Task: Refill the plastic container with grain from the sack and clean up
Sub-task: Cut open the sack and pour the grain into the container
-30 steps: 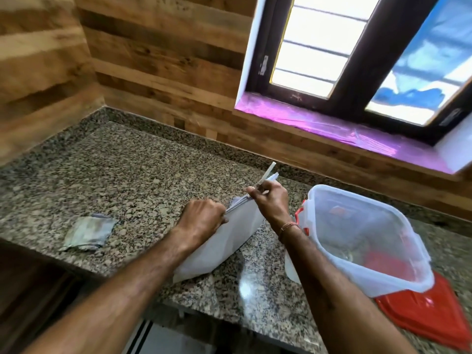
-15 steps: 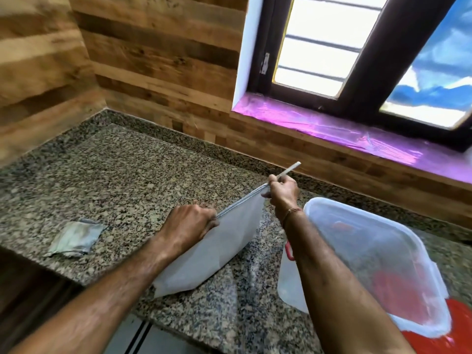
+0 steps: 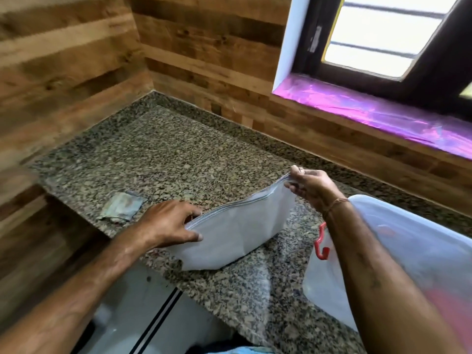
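Note:
A flat white sack [image 3: 237, 233] lies stretched over the granite counter [image 3: 163, 159]. My left hand [image 3: 168, 223] grips its near-left top edge with fingers and thumb. My right hand [image 3: 313, 185] pinches the far-right corner of that same top edge. The clear plastic container [image 3: 421, 251], with a red clip [image 3: 320, 242] on its side, stands at the right, partly hidden behind my right forearm. What is inside the sack cannot be seen.
A crumpled grey-green wrapper [image 3: 121, 206] lies on the counter left of my left hand. Wood-panelled walls close the corner at left and back. A window sill [image 3: 370, 111] covered in purple film runs at the upper right. The counter's front edge crosses below the sack.
The sack's top edge has come down from a steep tilt to nearly level. My left hand's fingers have spread along the edge. The view has swung left, moving the container toward the frame's right edge.

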Demonstrator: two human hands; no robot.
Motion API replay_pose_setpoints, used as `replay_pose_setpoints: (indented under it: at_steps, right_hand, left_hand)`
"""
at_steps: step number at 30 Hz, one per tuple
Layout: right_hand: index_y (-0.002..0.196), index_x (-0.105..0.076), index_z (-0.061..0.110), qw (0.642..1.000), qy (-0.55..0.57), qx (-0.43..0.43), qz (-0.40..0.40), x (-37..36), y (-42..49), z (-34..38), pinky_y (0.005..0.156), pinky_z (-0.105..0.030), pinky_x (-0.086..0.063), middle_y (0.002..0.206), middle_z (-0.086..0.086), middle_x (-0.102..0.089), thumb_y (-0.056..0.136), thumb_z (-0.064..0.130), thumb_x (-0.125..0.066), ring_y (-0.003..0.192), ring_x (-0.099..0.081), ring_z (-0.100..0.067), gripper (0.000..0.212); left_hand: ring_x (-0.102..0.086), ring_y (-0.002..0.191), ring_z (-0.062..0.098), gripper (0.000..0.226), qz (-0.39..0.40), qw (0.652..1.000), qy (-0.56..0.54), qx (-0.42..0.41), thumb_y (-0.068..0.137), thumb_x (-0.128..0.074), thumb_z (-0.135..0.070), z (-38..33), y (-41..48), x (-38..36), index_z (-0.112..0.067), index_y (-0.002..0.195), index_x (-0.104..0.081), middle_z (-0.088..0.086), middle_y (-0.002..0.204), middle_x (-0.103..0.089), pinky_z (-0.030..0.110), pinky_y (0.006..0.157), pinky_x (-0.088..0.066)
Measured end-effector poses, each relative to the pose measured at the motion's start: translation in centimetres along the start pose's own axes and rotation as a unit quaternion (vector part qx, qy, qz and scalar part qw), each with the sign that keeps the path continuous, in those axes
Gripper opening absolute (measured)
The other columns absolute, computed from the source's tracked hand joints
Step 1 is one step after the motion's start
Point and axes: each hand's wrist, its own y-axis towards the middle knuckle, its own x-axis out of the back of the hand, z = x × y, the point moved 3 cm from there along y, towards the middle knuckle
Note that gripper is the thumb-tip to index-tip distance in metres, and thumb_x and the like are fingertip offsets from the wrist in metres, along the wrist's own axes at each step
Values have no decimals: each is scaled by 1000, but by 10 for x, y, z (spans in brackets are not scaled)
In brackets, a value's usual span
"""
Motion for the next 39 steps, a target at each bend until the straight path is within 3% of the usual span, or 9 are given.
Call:
replay_pose_setpoints:
  at_steps: [6,10,14,20,23,26,28,33,39]
  right_hand:
    - [81,-54,17,998,23,18,-52,-13,1,-3,33,-13,-42,76,-5,-52,102,27,-58,44,-69,-9,23]
    - [82,-54,17,995,62,21,-72,-19,-2,-6,36,-15,-48,76,-7,-55,103,27,-56,43,-69,-10,23]
    - [84,-48,16,991,97,17,-88,-22,-5,-8,36,-16,-48,76,-4,-55,103,27,-56,45,-70,-13,23]
    - [81,-53,14,988,91,-2,-127,-17,-3,-8,41,-22,-56,56,-3,-55,102,26,-58,36,-63,-10,25]
    - [86,-56,16,991,64,-35,-109,-12,-5,-6,43,-21,-55,56,-5,-58,104,23,-55,41,-64,-8,19]
    - [90,-59,15,994,35,-44,-98,-11,-12,-3,54,-25,-62,76,-11,-65,97,43,-62,62,-68,-17,29]
    - [88,-59,12,993,11,-45,-104,-12,-15,-2,59,-25,-61,78,-10,-63,93,44,-68,65,-65,-18,33]
    - [78,-51,18,992,-64,-9,-113,-19,-15,-3,36,-13,-47,68,-5,-51,95,11,-68,32,-51,-4,25]
    - [111,-57,14,986,-151,21,-66,-14,-18,3,32,-11,-30,69,-7,-49,96,-7,-56,27,-44,-2,25]
  left_hand:
    - [-56,130,13,65,-56,989,-132,30,81,-79,-48,23,-26,-20,-25,139,-59,-4,147,-56,38,111,-45]
    - [-66,102,5,26,-168,951,-258,32,80,-82,-43,37,-44,-32,-32,102,-71,-19,119,-68,33,90,-53]
    - [-65,49,14,10,-169,846,-505,35,90,-74,-16,41,-53,-55,-16,86,-64,1,75,-71,29,51,-52]
    - [-78,79,30,23,-184,685,-701,77,90,-66,4,31,-58,-76,-12,80,-53,31,89,-72,27,61,-62]
    - [-78,84,27,11,-148,623,-763,89,86,-69,-12,30,-60,-78,-11,87,-58,37,103,-69,26,66,-64]
    - [-75,79,27,43,-79,549,-821,136,92,-60,-42,29,-61,-78,-5,114,-55,30,99,-72,31,64,-64]
    - [-69,78,25,54,-46,542,-821,173,84,-68,-48,26,-60,-75,-5,115,-56,23,96,-69,31,61,-63]
    - [-58,82,19,37,-16,502,-845,183,62,-79,-10,22,-51,-74,-10,92,-58,12,96,-63,24,55,-54]
    - [-58,94,25,50,10,550,-829,102,69,-74,-4,29,-55,-93,-16,113,-55,15,104,-60,27,64,-55]
